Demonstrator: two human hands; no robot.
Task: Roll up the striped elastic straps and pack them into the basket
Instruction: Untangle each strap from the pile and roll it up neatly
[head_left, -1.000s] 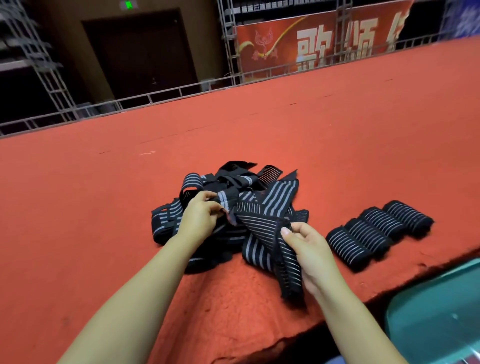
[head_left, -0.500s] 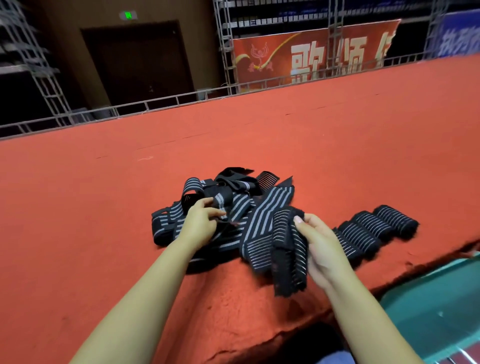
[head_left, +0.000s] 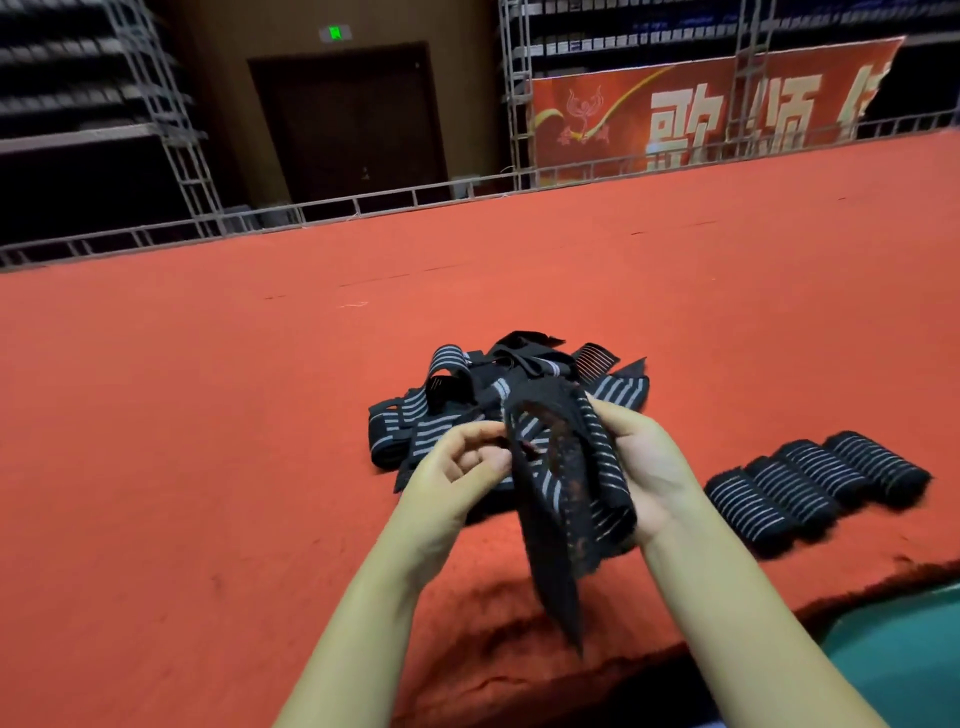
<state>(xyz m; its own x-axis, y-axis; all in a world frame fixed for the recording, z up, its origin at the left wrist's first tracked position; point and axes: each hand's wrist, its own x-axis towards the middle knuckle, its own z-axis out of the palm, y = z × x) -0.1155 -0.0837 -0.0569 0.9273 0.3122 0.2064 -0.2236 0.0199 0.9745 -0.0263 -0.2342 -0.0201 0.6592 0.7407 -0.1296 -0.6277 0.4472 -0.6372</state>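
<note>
Both hands hold one striped elastic strap (head_left: 566, 467) above the red-carpeted bench (head_left: 208, 441), in front of the loose pile of straps (head_left: 467, 400). The right hand (head_left: 649, 462) is curled round the strap's upper fold; the left hand (head_left: 457, 467) pinches its near edge between thumb and fingertips. A dark tail of the strap hangs down past the wrists toward the bench edge. Four finished rolls (head_left: 815, 488) lie side by side to the right, well apart from the pile. A teal surface (head_left: 904, 660) shows at lower right; whether it is the basket cannot be told.

Risks, as judged: the strap is folded on itself and unrolled, so a roll begun here may come out skewed or slack and spring open. The hanging tail may catch on the frayed bench edge. The held strap may also be tangled with others and drag them from the pile.

Compared with half a second ago, the strap has been lifted clear of the pile, and the left hand has left the pile to join the right on it. The rolls have not moved.
</note>
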